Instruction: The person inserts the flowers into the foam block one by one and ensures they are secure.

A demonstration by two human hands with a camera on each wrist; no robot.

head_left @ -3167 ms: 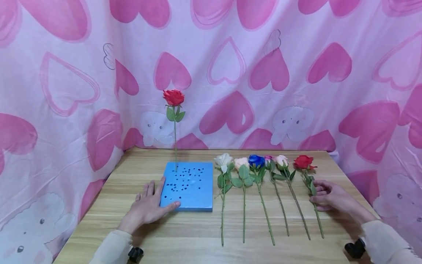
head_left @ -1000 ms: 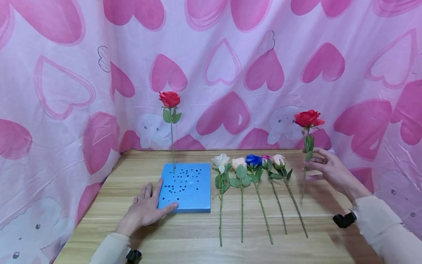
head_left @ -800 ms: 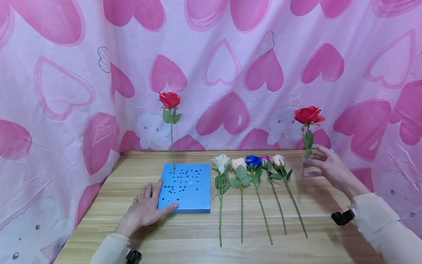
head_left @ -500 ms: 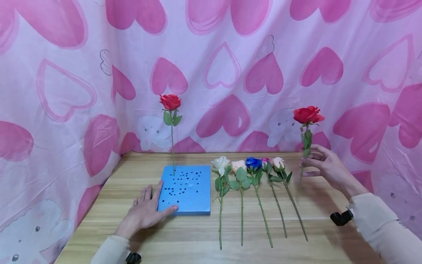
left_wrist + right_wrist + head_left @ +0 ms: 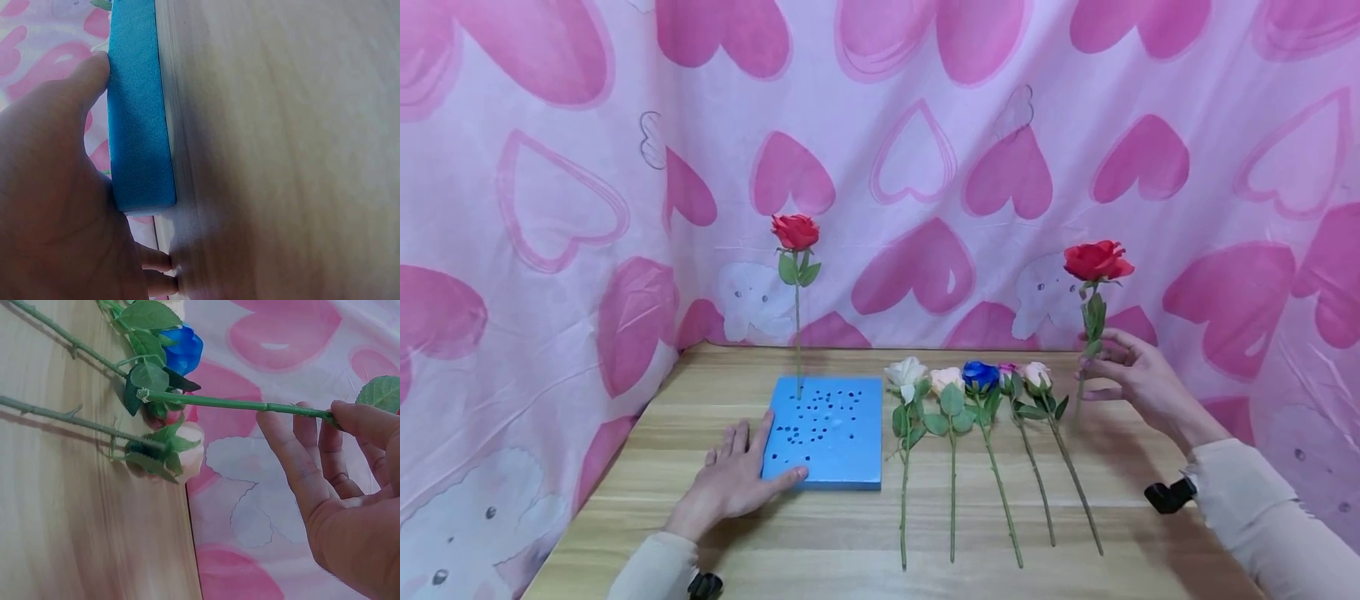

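The right hand pinches the stem of a red rose between thumb and fingers, just below its leaves, and holds it up near the far right part of the table. This rose is nearly upright, its bloom on top and leaning slightly to the right; in the right wrist view the cut lower end of the stem sticks out free. The left hand lies at the left side of a blue block, its fingers extended and spread rather than curled, with the thumb resting over the block's near left part. The block lies flat on the table, its top dotted with small dark holes. A second red rose stands upright in it, the stem set near the far left corner. Between the block and the right hand, five roses lie in a row, blooms towards the far edge and stems towards the near one: from left to right a white rose, a pale peach rose, a blue rose, a magenta rose, partly hidden, and a pale pink rose. Behind the table hangs a pink cloth printed with hearts
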